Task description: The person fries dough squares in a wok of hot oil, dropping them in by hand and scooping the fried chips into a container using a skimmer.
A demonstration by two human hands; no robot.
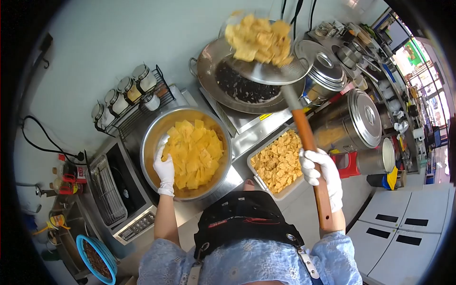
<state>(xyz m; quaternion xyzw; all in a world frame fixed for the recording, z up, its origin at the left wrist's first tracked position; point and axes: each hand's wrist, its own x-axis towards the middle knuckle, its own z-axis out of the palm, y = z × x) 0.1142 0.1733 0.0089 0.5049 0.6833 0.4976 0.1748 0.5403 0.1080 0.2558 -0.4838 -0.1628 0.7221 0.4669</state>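
Observation:
My right hand (326,175), in a white glove, is closed around the wooden handle of a skimmer (304,133). The skimmer's mesh bowl is raised over a large wok (209,71) holding dark oil. Golden fried pieces (260,40) are blurred in the air just above the mesh. My gloved left hand (164,168) reaches into a steel bowl (148,135) at its left side. Its fingers lie stretched along a heap of flat yellow dough squares (195,154), the tips partly hidden among them. Below the wok, a rectangular tray (262,183) is filled with fried pieces.
Lidded steel pots (365,118) stand right of the wok. A wire rack with seasoning jars (128,88) is against the wall. A fryer (111,190) sits at the left, with a blue basket (111,266) below. White cabinets (403,228) are at lower right.

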